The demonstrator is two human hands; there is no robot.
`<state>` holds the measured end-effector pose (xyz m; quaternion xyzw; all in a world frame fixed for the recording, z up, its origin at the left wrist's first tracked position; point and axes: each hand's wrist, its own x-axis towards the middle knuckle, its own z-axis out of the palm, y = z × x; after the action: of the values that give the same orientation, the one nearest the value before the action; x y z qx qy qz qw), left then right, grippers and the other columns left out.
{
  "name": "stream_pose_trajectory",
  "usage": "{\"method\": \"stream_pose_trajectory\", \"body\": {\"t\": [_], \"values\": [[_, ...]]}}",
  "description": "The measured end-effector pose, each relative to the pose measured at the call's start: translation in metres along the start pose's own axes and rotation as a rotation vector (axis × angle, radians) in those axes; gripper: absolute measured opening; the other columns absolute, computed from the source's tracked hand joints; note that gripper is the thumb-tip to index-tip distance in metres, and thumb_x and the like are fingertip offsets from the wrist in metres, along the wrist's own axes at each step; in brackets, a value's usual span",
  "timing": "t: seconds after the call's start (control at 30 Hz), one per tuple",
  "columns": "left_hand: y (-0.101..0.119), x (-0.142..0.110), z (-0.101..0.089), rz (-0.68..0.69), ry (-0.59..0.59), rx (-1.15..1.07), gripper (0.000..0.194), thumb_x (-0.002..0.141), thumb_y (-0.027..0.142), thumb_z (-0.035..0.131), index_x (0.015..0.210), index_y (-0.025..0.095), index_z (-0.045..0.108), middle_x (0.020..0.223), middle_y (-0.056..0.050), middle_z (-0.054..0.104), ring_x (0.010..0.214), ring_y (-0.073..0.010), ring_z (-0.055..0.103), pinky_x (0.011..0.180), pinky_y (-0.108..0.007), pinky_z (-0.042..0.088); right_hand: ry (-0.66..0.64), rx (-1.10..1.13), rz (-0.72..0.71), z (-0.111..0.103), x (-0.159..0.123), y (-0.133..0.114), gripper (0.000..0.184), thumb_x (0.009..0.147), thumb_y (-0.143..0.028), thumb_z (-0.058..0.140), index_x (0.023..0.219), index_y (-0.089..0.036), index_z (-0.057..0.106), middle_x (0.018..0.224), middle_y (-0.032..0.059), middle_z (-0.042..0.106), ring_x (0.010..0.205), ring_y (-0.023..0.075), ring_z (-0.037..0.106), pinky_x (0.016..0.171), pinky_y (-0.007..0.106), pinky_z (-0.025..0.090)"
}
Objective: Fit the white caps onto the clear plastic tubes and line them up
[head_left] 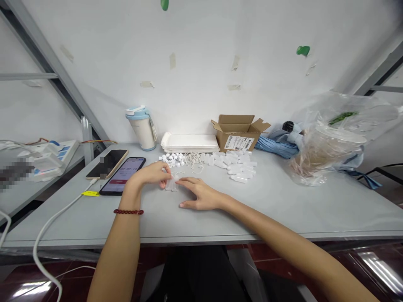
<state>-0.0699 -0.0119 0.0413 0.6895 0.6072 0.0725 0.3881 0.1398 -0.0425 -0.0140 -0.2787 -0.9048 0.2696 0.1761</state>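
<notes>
Head view: two small clear bits [171,185] seem to lie side by side on the table [195,226], in front of the person and right between the two hands. What matters most is that gap: the bits are to the right of the left hand [154,173] and to the left of the right hand [203,195]. The left hand looks a little nearer, with its fingers around the bits' left side and top. The right hand comes in from the other side, and its front fingertips are at the bits' right edge.

The left fingers are curled in close together. I can't tell if they really pinch the bits. The right hand is spread, with its thumb well apart from the fingers, and it looks like it only touches.

The bits' long way seems to go from the wall side down toward the person, across the line between the hands. They are see-through and partly hidden, so I can't tell which end is the front.

Just past the bits are white caps [171,158] and thin strings [195,158]. A pile of clear pieces [242,167] is farther to the right, in front of the box [225,140].
</notes>
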Motion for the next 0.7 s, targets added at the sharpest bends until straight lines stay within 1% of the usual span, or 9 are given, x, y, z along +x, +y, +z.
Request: {"method": "stream_pose_trajectory", "body": {"t": [0.2,0.4,0.57,0.7], "values": [[0.0057,-0.0043,-0.0006,0.011,0.012,0.001,0.015,0.064,0.028,0.054,0.077,0.021,0.049,0.052,0.004,0.060,0.059,-0.0183,0.064,0.060,-0.027,0.048,-0.036,-0.033,0.024,-0.0016,0.0010,-0.0006,0.072,0.080,-0.039,0.060,0.141,-0.013,0.032,0.144,0.0185,0.035,0.133,0.0294,0.031,0.107,0.047,0.025],[0.0080,-0.0059,-0.0013,0.016,0.003,-0.028,0.017,0.062,0.028,0.054,0.077,0.020,0.050,0.051,0.004,0.058,0.056,-0.0169,0.062,0.060,-0.027,0.049,-0.060,-0.052,0.045,-0.0032,0.0002,-0.0032,0.073,0.082,-0.040,0.058,0.143,-0.013,0.029,0.146,0.0186,0.031,0.135,0.0297,0.029,0.108,0.047,0.024],[0.0061,-0.0050,-0.0026,-0.014,0.000,-0.093,0.022,0.061,0.031,0.058,0.079,0.019,0.053,0.057,0.001,0.061,0.056,-0.0165,0.061,0.057,-0.027,0.049,-0.051,-0.046,0.034,-0.0024,-0.0002,-0.0026,0.073,0.082,-0.039,0.058,0.143,-0.013,0.029,0.146,0.0200,0.031,0.135,0.0304,0.028,0.107,0.048,0.024],[0.0016,-0.0015,-0.0033,-0.039,0.039,-0.097,0.024,0.061,0.033,0.060,0.078,0.018,0.055,0.058,0.000,0.062,0.056,-0.0168,0.062,0.054,-0.026,0.048,-0.044,-0.056,0.023,-0.0031,-0.0005,-0.0022,0.071,0.082,-0.038,0.059,0.142,-0.012,0.031,0.145,0.0192,0.032,0.134,0.0295,0.030,0.107,0.046,0.025]]}}
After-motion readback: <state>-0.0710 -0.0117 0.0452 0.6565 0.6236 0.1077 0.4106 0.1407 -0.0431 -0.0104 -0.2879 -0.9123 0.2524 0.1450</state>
